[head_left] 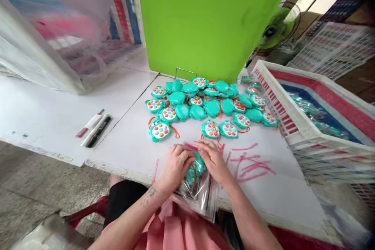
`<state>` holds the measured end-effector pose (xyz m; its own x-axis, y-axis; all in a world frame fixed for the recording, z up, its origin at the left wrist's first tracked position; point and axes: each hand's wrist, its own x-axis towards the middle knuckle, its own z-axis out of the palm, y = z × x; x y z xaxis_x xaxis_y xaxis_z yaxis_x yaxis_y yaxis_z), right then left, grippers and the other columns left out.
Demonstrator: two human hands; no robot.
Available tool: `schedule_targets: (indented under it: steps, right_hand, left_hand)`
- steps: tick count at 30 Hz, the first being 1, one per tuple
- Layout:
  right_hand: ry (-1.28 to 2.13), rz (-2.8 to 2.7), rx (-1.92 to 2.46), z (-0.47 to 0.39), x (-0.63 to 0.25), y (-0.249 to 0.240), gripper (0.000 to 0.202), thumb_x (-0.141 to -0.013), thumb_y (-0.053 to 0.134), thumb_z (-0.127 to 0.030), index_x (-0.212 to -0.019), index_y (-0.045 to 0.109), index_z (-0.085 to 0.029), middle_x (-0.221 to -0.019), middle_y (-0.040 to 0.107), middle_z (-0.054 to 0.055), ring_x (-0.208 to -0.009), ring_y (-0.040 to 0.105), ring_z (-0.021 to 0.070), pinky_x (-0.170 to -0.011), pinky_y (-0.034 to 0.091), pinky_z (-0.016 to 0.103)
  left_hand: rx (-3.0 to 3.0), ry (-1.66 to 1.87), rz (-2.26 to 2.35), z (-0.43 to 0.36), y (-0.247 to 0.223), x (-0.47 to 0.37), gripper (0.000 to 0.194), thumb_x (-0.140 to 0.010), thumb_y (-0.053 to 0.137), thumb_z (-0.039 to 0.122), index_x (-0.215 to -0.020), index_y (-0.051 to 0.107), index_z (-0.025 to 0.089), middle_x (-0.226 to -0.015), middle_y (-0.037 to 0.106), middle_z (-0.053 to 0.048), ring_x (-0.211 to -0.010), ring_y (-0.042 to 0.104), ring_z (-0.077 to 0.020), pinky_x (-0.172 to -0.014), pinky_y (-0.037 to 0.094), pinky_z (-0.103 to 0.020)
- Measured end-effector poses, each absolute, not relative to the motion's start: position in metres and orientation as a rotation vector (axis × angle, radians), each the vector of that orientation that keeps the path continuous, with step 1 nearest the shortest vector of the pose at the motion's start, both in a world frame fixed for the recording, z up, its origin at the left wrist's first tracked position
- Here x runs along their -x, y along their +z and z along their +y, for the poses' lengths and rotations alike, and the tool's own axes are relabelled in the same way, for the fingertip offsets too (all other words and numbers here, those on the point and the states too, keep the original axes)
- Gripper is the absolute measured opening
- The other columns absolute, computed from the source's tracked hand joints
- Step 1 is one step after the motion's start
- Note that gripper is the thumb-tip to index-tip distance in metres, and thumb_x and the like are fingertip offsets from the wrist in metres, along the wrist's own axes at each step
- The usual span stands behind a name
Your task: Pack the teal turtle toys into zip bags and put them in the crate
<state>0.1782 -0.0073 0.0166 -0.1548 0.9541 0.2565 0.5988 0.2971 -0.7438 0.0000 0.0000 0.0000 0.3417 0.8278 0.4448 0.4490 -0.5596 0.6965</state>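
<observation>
Between my hands at the table's front edge lies a teal animal-shaped toy (199,161) with an orange cord loop, inside a clear plastic bag. My left hand (177,163) is closed on the left side of this bag, thumb and fingers pinched together. On the other side, my right hand (213,159) holds the bag near its top, its fingers bent over the edge. More clear plastic bags (202,199) lie beneath, reaching over the edge toward my lap. Just beyond my hands are several loose teal toys (211,129) with coloured round buttons and orange cords.
A pile of the same toys (182,112) spreads before a green board (205,19). At right stands a white crate (307,133) with bagged toys inside. Markers (96,131) lie at left, near a white-framed bin (43,43). Pink writing (249,164) marks the tabletop. A fan (271,31) stands behind.
</observation>
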Motion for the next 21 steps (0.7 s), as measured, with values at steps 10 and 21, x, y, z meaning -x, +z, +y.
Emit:
schedule_targets:
  steps: [10,21]
  right_hand:
    - [0.806,-1.645,1.622,-0.032,-0.186,0.011,0.038,-0.098,0.04,-0.04,-0.127,0.056,-0.022,-0.097,0.07,0.006,-0.087,0.066,0.0211,-0.077,0.051,0.034]
    - [0.688,-1.506,1.632,-0.028,-0.18,-0.004,0.042,-0.099,0.035,-0.037,-0.136,0.05,-0.023,-0.07,0.063,0.0,-0.056,0.055,0.0174,-0.055,0.043,0.03]
  left_hand:
    - [-2.089,1.066,1.061,-0.001,0.003,-0.001,0.006,-0.093,0.056,0.024,-0.089,0.058,0.02,-0.106,0.067,-0.004,-0.105,0.057,-0.0198,-0.094,0.04,-0.039]
    - [-2.21,0.617,1.134,0.01,0.032,0.002,0.011,-0.094,0.053,0.026,-0.085,0.056,0.02,-0.095,0.066,-0.003,-0.094,0.06,-0.0209,-0.091,0.041,-0.037]
